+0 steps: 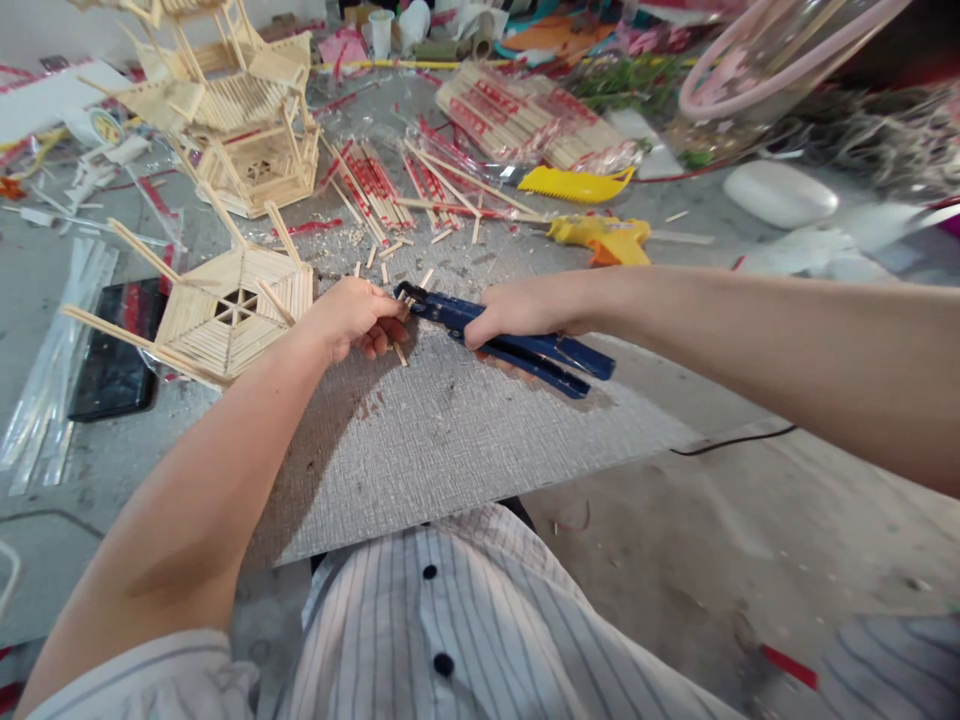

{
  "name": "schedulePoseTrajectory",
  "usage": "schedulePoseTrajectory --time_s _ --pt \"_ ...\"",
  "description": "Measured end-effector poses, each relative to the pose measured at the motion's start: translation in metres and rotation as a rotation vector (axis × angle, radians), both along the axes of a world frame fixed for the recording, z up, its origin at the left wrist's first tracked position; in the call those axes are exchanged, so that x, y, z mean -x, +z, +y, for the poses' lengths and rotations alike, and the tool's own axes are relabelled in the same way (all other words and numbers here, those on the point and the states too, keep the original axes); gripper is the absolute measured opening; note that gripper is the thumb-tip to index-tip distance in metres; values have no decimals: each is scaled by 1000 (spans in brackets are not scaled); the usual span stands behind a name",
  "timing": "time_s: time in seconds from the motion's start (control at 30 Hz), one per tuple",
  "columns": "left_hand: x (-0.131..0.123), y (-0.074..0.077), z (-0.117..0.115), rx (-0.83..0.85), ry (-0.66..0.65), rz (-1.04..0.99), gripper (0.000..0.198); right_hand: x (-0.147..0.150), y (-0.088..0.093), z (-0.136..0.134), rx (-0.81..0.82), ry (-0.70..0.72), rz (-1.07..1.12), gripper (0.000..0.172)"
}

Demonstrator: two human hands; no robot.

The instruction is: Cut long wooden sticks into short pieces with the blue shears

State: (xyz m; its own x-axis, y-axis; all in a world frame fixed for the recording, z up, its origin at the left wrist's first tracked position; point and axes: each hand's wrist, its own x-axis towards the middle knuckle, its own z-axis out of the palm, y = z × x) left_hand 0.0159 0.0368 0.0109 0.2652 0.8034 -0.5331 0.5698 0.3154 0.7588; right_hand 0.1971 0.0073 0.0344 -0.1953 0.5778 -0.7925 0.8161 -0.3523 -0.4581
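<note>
Left hand (352,316) pinches sticks (406,301), right hand (519,306) curls palm-down round the blue pliers (448,313)

A grey, textured tabletop (450,440) carries everything. Around its bare front patch, translucent glue sticks (52,370) and a black smartphone (112,375) lie toward nine o'clock, a legged hexagonal stick panel (259,275) at ten, a tiered pagoda model (255,150) at eleven, short stick pieces (385,272) toward twelve, plastic-wrapped stick packs (499,115) at one, and a yellow glue gun (600,235) at two.
</note>
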Motion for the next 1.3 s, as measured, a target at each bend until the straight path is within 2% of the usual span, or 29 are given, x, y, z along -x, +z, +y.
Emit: schedulePoseTrajectory --time_s 0.4,0.53,0.6,0.73,0.8,0.9,0.97,1.17,1.3 --pt "1 -1 1 -25 -10 -2 13 0 1 0 45 -34 20 20" --pt "2 1 0 -93 -22 78 12 0 1 -1 43 -33 23 17" --pt "2 3 -2 -216 -24 183 12 1 1 -2 35 -40 27 18" --pt "2 5 -8 -648 33 455 28 2 2 -5 -8 -72 -6 23" --pt "0 3 -11 -768 -11 530 30 4 2 -5 -33 -69 -26 25" --pt "-4 -2 -13 -775 -173 599 28 5 2 -4 -73 -42 -44 29" --pt "-6 -4 -14 -762 -236 636 30 5 0 -2 -88 -12 -29 31" --pt "-7 -5 -16 -757 -253 684 33 7 -1 0 -89 -7 -6 34" --pt "-6 -5 -15 -754 -252 708 33 10 2 0 -89 56 -30 34"
